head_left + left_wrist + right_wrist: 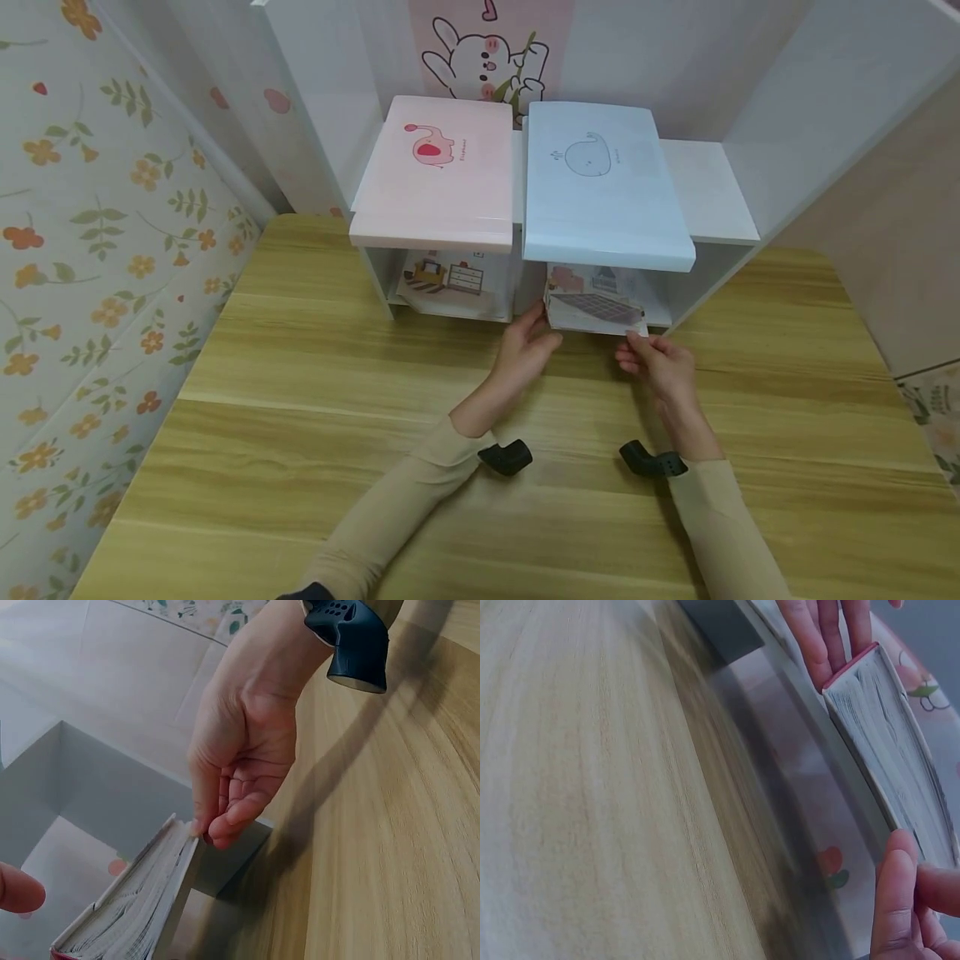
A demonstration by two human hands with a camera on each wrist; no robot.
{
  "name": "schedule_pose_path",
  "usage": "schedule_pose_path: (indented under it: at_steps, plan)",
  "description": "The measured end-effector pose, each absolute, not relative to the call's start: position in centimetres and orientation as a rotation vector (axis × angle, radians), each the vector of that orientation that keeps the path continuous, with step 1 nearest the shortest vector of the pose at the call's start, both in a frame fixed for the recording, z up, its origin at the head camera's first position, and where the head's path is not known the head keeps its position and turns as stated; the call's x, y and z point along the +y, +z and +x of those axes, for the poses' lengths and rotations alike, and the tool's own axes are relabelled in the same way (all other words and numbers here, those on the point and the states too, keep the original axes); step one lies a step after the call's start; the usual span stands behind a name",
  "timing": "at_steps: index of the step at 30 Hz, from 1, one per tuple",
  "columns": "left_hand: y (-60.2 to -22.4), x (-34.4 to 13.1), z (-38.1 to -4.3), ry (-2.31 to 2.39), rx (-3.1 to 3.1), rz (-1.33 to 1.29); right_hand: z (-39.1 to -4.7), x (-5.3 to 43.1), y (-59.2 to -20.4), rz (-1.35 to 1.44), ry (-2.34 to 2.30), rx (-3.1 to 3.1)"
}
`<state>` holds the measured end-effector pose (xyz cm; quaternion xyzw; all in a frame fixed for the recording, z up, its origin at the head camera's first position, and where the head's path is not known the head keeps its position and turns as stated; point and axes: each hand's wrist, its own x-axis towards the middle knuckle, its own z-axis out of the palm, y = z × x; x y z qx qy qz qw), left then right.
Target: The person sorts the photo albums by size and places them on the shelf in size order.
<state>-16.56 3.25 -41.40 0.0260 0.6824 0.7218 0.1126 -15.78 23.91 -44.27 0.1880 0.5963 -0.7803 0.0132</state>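
Note:
A thick hardcover book (595, 310) with room drawings on its cover lies in the lower right compartment, its front end sticking out. At its left side my left hand (522, 343) touches the red-edged spine with fairly straight fingers, the thumb standing apart. My right hand (662, 367) pinches the book's near right corner between thumb and forefinger. In the left wrist view the page block (139, 900) faces the camera beside the right hand (244, 757). The right wrist view shows the left hand's fingers (829, 634) at the spine end and the right hand (907, 907) at the other corner.
A white shelf unit (705, 187) stands on the wooden table (360, 467). A pink elephant binder (442, 175) and a blue whale binder (600, 183) lie on top, overhanging its front. Another illustrated book (457, 287) lies in the left compartment. Floral wall covering (97, 275) borders the left.

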Motion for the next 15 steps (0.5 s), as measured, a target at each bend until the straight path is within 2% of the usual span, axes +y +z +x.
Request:
schedule_pose_path:
  at_steps: [8,15]
  plan:
    - [-42.1,2.8,-16.8,2.135,2.011,0.137,-16.1,24.1,-44.8,0.553,-2.42,1.849]
    - [-42.8,1.3,-15.8,2.068,2.044,0.203,-15.1,24.0,-47.0,0.353,-2.385,1.906]
